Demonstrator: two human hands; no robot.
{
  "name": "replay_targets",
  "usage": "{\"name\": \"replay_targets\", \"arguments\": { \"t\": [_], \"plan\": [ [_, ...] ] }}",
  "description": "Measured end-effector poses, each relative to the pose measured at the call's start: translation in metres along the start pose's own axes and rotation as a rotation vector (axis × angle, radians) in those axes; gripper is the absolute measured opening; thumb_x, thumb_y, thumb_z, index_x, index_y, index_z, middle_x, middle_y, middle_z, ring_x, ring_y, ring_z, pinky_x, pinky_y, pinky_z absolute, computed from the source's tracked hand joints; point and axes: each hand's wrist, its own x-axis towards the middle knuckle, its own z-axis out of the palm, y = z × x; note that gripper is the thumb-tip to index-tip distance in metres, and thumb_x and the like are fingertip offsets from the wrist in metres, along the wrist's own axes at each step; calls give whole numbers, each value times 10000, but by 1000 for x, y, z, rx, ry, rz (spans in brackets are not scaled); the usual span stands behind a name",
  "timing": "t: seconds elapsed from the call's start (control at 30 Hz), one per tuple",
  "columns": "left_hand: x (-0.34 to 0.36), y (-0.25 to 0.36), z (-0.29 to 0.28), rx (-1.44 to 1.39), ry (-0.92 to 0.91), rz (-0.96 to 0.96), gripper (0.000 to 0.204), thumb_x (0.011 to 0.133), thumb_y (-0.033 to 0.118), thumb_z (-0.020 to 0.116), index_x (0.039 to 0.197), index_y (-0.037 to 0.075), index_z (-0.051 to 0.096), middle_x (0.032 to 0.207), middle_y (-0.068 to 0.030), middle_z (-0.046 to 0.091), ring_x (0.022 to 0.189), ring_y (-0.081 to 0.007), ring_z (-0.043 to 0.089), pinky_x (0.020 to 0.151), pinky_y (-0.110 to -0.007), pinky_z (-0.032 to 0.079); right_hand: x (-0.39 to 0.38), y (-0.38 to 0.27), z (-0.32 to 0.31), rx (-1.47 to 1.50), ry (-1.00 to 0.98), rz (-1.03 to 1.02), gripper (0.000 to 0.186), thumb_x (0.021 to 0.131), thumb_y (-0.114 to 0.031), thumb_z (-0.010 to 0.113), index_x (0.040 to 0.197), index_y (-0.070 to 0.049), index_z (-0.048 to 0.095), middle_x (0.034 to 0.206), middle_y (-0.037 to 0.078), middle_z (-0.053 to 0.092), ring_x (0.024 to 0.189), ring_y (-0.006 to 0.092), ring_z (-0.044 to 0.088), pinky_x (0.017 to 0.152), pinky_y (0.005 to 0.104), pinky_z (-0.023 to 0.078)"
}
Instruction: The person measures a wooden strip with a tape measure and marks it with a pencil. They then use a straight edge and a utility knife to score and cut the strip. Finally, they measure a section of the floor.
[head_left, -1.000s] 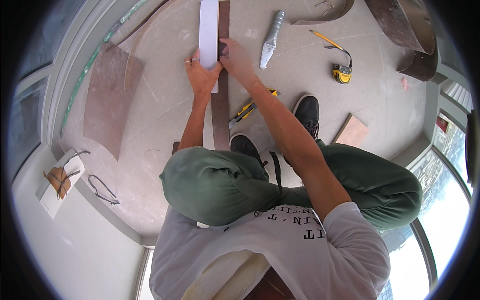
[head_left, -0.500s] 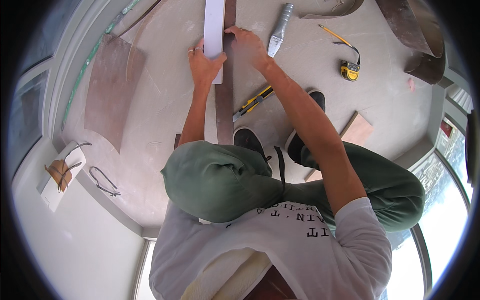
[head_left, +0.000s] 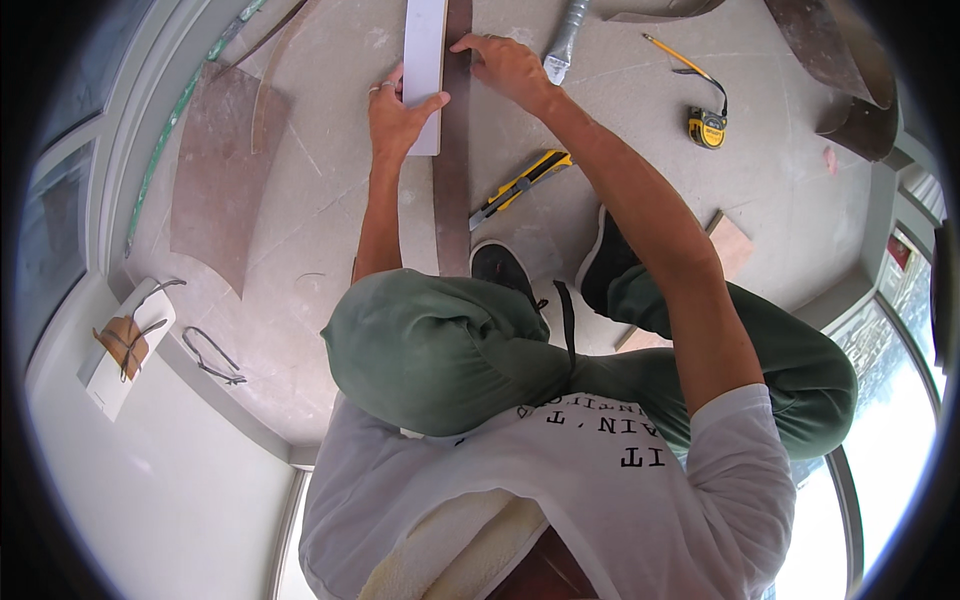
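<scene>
Your left hand (head_left: 397, 122) clamped on a long white board (head_left: 425, 45), right hand (head_left: 512, 72) fingers apart over a flat brown strip (head_left: 452, 200), you apparently align edges, steadiness needed next.

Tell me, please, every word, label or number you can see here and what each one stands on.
White T-shirt: black capital letters, partly lost in folds; wording not copied here.
Tape measure: marking on its yellow face, too small to read.
White card: faint marks, too small to read.
White strip in the left hand: no writing visible.
</scene>
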Motion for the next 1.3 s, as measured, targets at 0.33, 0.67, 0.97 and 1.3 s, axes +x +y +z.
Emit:
{"name": "replay_targets", "arguments": {
  "t": [0.33, 0.67, 0.97, 1.3],
  "plan": [
    [1, -7, 12, 100, 41, 64, 845, 693, 392, 916, 1357, -20, 594, 1087, -136, 598, 891, -209, 638, 773, -352, 549, 1, 3, 2, 42, -14, 28, 382, 817, -92, 675, 1183, -200, 656, 981, 100, 725, 962, 301, 703, 836, 405, 564],
    [-42, -7, 8, 218, 36, 75, 867, 698, 345, 882, 1386, -47, 529, 1149, -203, 549, 1005, -308, 615, 879, -415, 533, 0, -2, -6, 48, -100, 80, 374, 859, -117, 662, 1218, -221, 643, 1052, 96, 717, 1026, 293, 683, 874, 410, 553],
    [-41, -5, -9, 74, -6, -3, 799, 665, 253, 888, 1335, -39, 565, 1155, -215, 548, 1016, -324, 617, 893, -415, 534, 0, -3, -5, 78, -53, 44, 381, 847, -111, 684, 1211, -217, 648, 938, 85, 714, 963, 295, 691, 860, 410, 557],
    [-43, -6, 1, 84, 14, 35, 788, 690, 324, 905, 1325, -12, 581, 1126, -177, 564, 996, -269, 609, 866, -382, 536, 1, -1, -3, 88, -74, 70, 370, 846, -112, 682, 1202, -211, 653, 908, 86, 710, 955, 291, 690, 841, 412, 559]
  ]
}}
